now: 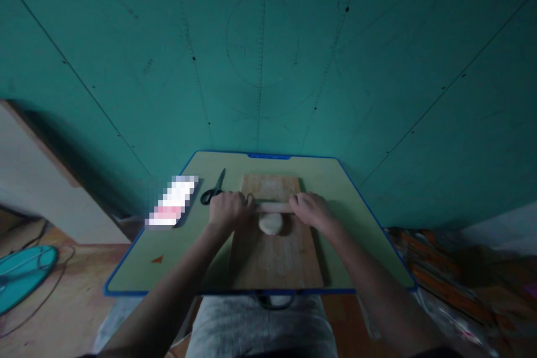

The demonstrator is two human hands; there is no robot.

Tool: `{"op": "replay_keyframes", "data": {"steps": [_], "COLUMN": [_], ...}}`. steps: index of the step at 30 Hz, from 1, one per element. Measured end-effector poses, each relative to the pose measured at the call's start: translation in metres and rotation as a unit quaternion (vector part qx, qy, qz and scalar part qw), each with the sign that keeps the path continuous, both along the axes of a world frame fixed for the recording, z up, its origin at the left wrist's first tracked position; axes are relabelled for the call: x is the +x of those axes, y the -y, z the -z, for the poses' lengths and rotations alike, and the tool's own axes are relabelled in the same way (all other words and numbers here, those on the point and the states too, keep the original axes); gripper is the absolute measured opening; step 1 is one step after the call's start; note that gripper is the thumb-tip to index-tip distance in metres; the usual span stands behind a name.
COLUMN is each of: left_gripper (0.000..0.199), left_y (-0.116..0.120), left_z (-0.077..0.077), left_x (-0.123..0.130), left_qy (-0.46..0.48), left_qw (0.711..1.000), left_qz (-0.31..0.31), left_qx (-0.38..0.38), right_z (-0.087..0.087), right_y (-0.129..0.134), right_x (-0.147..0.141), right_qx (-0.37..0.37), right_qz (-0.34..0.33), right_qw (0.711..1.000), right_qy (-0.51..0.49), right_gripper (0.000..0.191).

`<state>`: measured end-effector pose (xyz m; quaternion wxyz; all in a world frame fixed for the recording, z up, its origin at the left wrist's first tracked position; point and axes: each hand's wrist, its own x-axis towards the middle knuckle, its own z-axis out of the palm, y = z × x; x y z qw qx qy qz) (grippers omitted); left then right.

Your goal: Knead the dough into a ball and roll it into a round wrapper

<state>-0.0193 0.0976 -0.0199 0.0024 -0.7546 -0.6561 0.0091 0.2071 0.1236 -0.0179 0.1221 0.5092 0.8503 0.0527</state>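
dough (pixel 271 224), between left hand (pixel 231 210) and right hand (pixel 310 210), both gripping rolling pin (pixel 272 208)

The two ends of the rolling pin (pixel 273 208) are hidden by the left hand (pixel 230 211) and the right hand (pixel 310 211). The left hand also covers a bit of the scissors (pixel 218 182). Big squares blur the bright thing (pixel 174 201), so I cannot tell what it is. The orange scrap (pixel 157 259) is too small to make out. The left edge cuts off the blue-green round thing (pixel 25 285). The pile (pixel 436 263) on the right is dark and blurry.
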Motion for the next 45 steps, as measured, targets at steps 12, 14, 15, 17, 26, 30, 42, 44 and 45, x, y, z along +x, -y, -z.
{"op": "replay_keyframes", "data": {"steps": [12, 14, 15, 17, 26, 30, 42, 44, 45], "left_gripper": [0.056, 0.058, 0.058, 0.060, 0.054, 0.038, 0.054, 0.055, 0.055], "left_y": [0.021, 0.019, 0.017, 0.013, -0.001, -0.004, 0.017, 0.025, 0.027], "left_z": [0.005, -0.002, -0.007, -0.017, -0.024, -0.002, 0.014, 0.012, 0.011], "left_x": [0.007, 0.004, 0.002, -0.001, -0.001, -0.008, -0.001, 0.002, 0.002], "left_qy": [0.039, 0.020, 0.007, -0.008, -0.010, -0.055, -0.010, 0.017, 0.029], "left_qw": [0.996, 0.999, 1.000, 0.999, 0.999, 0.993, 0.999, 0.999, 0.999], "left_qz": [-0.056, -0.025, -0.001, 0.039, 0.050, 0.100, -0.031, -0.042, -0.040], "left_qx": [0.057, 0.019, 0.001, -0.013, 0.020, -0.015, 0.021, 0.019, 0.020], "right_z": [0.026, 0.022, 0.017, 0.006, -0.020, -0.005, 0.021, 0.025, 0.025], "right_y": [0.016, 0.014, 0.012, 0.005, -0.022, -0.020, 0.017, 0.021, 0.022], "right_x": [-0.007, -0.006, -0.006, -0.004, 0.005, 0.001, -0.004, -0.004, -0.004], "right_qx": [0.100, 0.065, 0.044, 0.010, -0.143, -0.121, 0.096, 0.106, 0.105], "right_qz": [0.147, 0.146, 0.149, 0.154, 0.112, 0.071, 0.163, 0.148, 0.135], "right_qw": [0.973, 0.973, 0.973, 0.971, 0.969, 0.983, 0.975, 0.974, 0.975], "right_qy": [-0.149, -0.165, -0.172, -0.183, -0.165, -0.115, -0.114, -0.135, -0.143], "right_gripper": [0.046, 0.043, 0.041, 0.040, 0.047, 0.026, 0.044, 0.045, 0.046]}}
